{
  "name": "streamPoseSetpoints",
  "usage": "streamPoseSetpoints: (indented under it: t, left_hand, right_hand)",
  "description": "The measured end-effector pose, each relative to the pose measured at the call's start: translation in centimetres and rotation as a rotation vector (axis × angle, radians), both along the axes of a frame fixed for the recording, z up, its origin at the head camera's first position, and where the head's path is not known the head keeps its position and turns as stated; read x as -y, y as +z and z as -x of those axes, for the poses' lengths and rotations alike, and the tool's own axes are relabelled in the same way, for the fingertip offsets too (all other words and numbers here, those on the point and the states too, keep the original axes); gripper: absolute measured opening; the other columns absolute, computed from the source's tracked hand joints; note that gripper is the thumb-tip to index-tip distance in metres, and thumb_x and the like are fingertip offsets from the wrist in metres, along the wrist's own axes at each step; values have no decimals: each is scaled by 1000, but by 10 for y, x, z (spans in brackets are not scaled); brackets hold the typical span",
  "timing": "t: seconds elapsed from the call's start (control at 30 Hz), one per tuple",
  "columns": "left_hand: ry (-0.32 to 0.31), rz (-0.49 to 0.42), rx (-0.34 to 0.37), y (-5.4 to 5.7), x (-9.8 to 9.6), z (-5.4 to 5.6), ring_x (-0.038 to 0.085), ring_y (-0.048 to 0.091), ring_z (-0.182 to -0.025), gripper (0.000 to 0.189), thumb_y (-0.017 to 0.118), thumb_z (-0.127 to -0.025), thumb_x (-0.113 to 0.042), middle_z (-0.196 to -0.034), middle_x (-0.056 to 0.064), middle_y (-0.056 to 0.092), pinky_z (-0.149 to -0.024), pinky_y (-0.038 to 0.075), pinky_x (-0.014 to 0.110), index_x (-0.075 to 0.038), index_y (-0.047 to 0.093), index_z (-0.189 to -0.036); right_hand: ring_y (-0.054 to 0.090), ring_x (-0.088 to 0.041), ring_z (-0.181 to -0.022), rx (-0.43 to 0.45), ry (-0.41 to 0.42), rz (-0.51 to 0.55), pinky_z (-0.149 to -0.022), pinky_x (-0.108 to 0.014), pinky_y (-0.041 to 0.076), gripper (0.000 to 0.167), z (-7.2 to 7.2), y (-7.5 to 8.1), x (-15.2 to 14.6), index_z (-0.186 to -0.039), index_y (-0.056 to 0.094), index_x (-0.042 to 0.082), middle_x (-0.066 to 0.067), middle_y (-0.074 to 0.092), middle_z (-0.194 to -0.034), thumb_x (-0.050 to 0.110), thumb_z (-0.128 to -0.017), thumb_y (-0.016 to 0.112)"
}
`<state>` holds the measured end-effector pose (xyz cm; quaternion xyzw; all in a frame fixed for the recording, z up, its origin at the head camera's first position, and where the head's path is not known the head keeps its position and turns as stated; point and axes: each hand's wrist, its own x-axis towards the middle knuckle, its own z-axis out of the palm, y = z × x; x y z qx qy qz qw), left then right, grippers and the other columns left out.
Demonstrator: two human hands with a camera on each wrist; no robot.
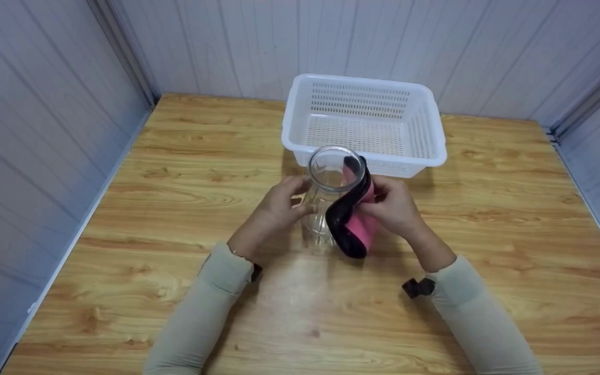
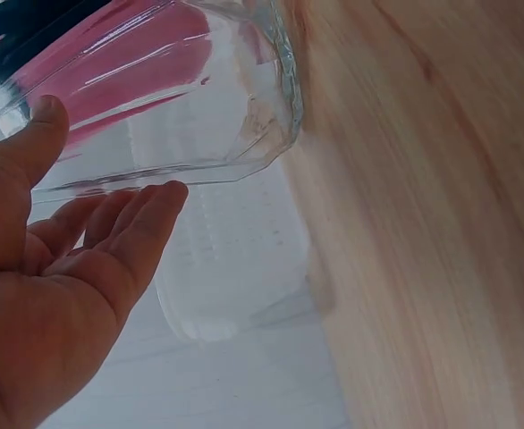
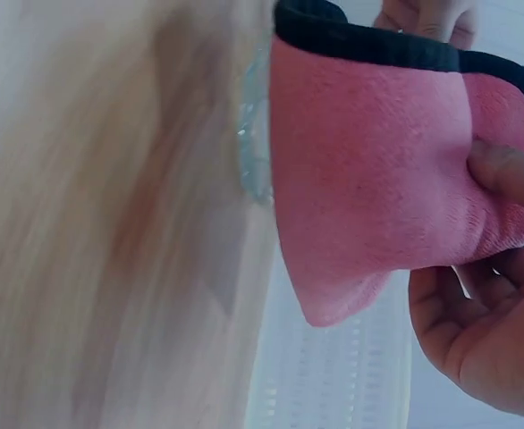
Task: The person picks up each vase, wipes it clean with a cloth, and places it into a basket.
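Observation:
Clear glass, wide-mouthed and fluted like a vase (image 1: 316, 221), stands in front of the basket in the head view. My left hand (image 1: 278, 204) holds its left side, thumb nearer me and fingers round the far side. In the left wrist view, the thumb and fingertips meet the glass above its thick base (image 2: 284, 107). My right hand (image 1: 396, 207) pinches a pink cloth (image 1: 366, 224) with a black border, thumb on one face and fingers behind. The folded cloth lies along the vase's right side and covers part of it. Pink shows through the glass in the left wrist view.
A white perforated plastic basket (image 1: 362, 80) stands just behind the vase, near the back wall (image 1: 258, 47). Wood-grain tabletop (image 1: 201, 151) extends around both hands. Pale panels also rise on the left and right sides.

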<state>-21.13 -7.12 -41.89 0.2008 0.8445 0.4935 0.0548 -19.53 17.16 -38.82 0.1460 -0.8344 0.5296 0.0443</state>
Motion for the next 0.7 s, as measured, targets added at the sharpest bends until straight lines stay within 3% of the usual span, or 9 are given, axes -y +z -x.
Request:
streamPoseSetpoints:
  t: [0.1,0.23,0.47,0.7]
  left_hand:
    - [9,0,18,-1,0,2,25,50,-129,58,73,-84,-10,-133,12,51,-106,49,34,-9,50,-138]
    - [5,8,33,0,1,1,24,50,-130,57,72,-86,-12,-132,11,52,-106,48,34,-9,50,-138]
    - [-5,2,20,0,0,2,27,51,-129,55,72,-85,-13,-130,14,52,-106,49,38,-8,50,-136]
    - [-5,-6,4,-2,1,1,26,52,-128,56,72,-85,-13,-130,14,53,-106,49,37,-8,50,-136]
  right_hand:
    - [53,-5,-63,3,-15,109,-55,-17,46,13,1,1,3,-82,65,-5,2,62,-70,-10,-71,72]
    - [51,-7,-64,10,-26,114,-55,-16,43,18,5,-3,2,-82,63,-2,4,57,-68,-6,-71,76]
    - [55,-10,-63,44,15,-94,-53,-18,48,27,8,-3,-5,-87,67,4,-1,62,-71,9,-67,85]
    - [61,-13,-69,79,12,-295,-58,-22,53,32,8,-26,-9,-87,68,7,-5,70,-78,15,-63,87]
